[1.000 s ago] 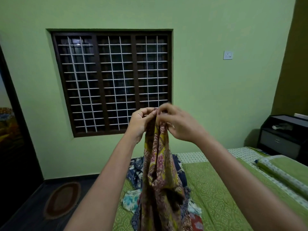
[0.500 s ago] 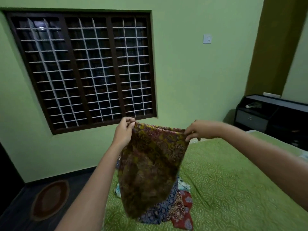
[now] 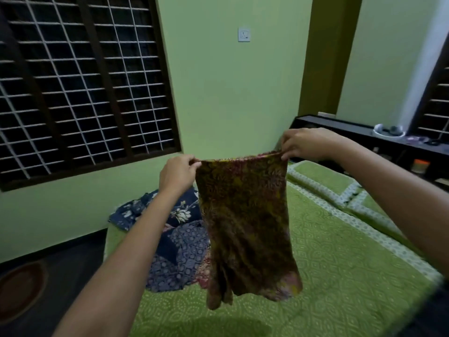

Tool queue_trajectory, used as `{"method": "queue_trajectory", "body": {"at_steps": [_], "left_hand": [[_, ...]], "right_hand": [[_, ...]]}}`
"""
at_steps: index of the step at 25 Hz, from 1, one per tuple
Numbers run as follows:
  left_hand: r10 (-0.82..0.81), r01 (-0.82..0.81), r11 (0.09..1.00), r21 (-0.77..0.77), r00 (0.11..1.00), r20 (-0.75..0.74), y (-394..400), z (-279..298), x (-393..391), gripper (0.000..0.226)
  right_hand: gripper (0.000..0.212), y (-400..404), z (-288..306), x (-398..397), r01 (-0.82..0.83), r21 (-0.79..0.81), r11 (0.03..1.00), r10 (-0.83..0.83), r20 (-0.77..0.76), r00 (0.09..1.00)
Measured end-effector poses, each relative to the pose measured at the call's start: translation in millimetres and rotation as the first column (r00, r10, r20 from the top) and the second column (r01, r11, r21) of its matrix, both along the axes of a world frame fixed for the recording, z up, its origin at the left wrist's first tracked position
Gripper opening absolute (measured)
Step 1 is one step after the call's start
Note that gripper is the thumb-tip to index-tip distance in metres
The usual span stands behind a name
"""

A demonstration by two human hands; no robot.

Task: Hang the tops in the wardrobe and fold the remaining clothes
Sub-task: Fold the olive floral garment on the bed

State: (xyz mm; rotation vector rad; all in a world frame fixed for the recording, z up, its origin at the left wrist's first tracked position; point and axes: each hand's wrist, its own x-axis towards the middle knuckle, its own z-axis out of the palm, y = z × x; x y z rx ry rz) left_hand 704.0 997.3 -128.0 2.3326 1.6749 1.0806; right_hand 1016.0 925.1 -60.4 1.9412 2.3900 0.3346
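Observation:
A brown and yellow patterned garment [image 3: 245, 220] hangs spread in the air above the bed. My left hand [image 3: 178, 175] pinches its top left corner. My right hand [image 3: 303, 144] pinches the top right corner, so the top edge is stretched taut between them. Behind it on the bed lies a pile of other clothes [image 3: 170, 234]: a dark blue floral piece, a blue patterned one and a reddish one partly hidden by the held garment.
The bed has a green patterned cover [image 3: 340, 276] with pillows [image 3: 323, 181] at the right. A dark shelf unit [image 3: 379, 144] stands along the right wall. A barred window [image 3: 80, 83] is at the left, a round rug [image 3: 19, 288] on the dark floor.
My hands have moved apart, pulling the bunched garment open into a flat hanging sheet. The view has swung to the right.

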Motion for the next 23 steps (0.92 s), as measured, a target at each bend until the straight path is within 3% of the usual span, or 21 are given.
{"method": "queue_trajectory", "body": {"at_steps": [2, 3, 7, 9, 11, 14, 16, 19, 21, 23], "left_hand": [[0.007, -0.019, 0.994, 0.106, 0.994, 0.113, -28, -3, 39, 0.025], [0.013, -0.03, 0.992, 0.124, 0.991, 0.136, -39, -6, 61, 0.025], [0.029, -0.038, 0.995, -0.093, 0.995, -0.093, -81, -48, 136, 0.025], [-0.001, -0.004, 0.983, -0.182, 1.0, -0.027, -94, -60, 162, 0.022], [-0.044, 0.09, 0.948, -0.306, 0.987, 0.152, -100, -58, 182, 0.018], [-0.07, 0.325, 0.835, -0.444, 0.863, 0.5, -103, -42, 212, 0.014], [-0.056, 0.421, 0.81, -0.407, 0.748, 0.661, -95, -28, 228, 0.01], [-0.076, 0.433, 0.863, -0.259, 0.62, 0.781, -51, -15, 258, 0.013], [-0.025, 0.391, 0.866, -0.311, 0.656, 0.755, -1, -41, 282, 0.012], [0.093, 0.321, 0.803, -0.501, 0.764, 0.639, 55, -92, 309, 0.016]], "right_hand": [[0.028, -27, -2, 43, 0.023, 0.26, 0.965, 0.013, -0.137, 0.99], [0.029, -42, -5, 66, 0.055, 0.304, 0.951, -0.001, -0.176, 0.984], [0.036, -85, -52, 123, 0.124, -0.03, 0.992, -0.122, 0.052, 0.991], [0.041, -99, -67, 151, 0.135, 0.049, 0.99, -0.134, -0.018, 0.991], [0.044, -106, -71, 167, 0.18, 0.089, 0.98, -0.161, -0.192, 0.968], [0.032, -100, -69, 189, 0.245, 0.032, 0.969, -0.199, -0.485, 0.852], [0.022, -92, -58, 205, 0.238, 0.057, 0.97, -0.147, -0.641, 0.754], [0.024, -50, -48, 234, 0.272, 0.147, 0.951, -0.025, -0.841, 0.541], [0.025, 6, -71, 252, 0.311, 0.083, 0.947, -0.078, -0.878, 0.472], [0.023, 73, -118, 268, 0.333, -0.112, 0.936, -0.273, -0.828, 0.49]]}}
